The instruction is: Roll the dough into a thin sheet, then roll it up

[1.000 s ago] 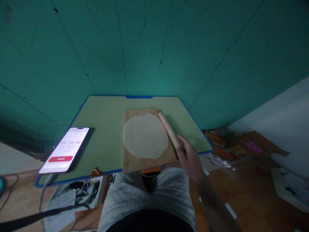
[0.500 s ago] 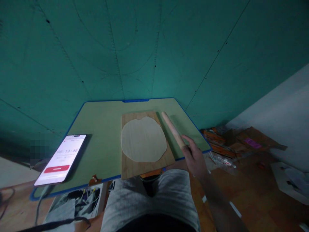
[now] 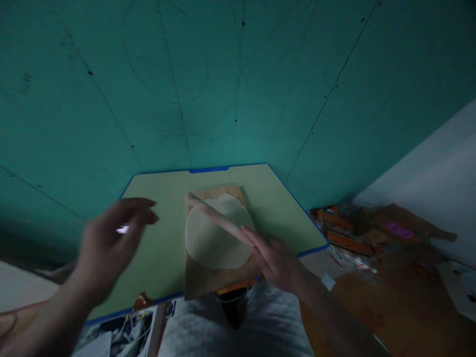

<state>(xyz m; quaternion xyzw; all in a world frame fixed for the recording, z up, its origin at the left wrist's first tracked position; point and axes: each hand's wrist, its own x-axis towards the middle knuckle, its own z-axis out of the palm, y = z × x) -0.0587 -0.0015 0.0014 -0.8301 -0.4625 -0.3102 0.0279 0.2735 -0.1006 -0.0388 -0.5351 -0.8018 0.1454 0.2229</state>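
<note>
A flat, roughly round sheet of dough [image 3: 211, 243] lies on a wooden board [image 3: 208, 282]. Slanting over the dough is a wooden rolling pin [image 3: 219, 218], its far end at the board's back left corner. My right hand [image 3: 273, 258] is closed around the pin's near end, at the right side of the dough. On the left, my left hand [image 3: 115, 238] hangs in the air above the table, slightly blurred, with thumb and fingers apart and nothing between them. Behind it the phone [image 3: 122, 229] is almost wholly hidden, only a bright sliver of screen showing.
The board rests on a pale green folding table [image 3: 159, 198] with blue edging, set against a green wall [image 3: 208, 99]. Below at left stands a box of cables [image 3: 130, 322]. Cardboard and other boxes [image 3: 394, 218] sit on the floor at right.
My right hand has brought the rolling pin leftward from beside the board to over the dough. My left hand has come into view at left, covering the phone. The view has tilted up slightly.
</note>
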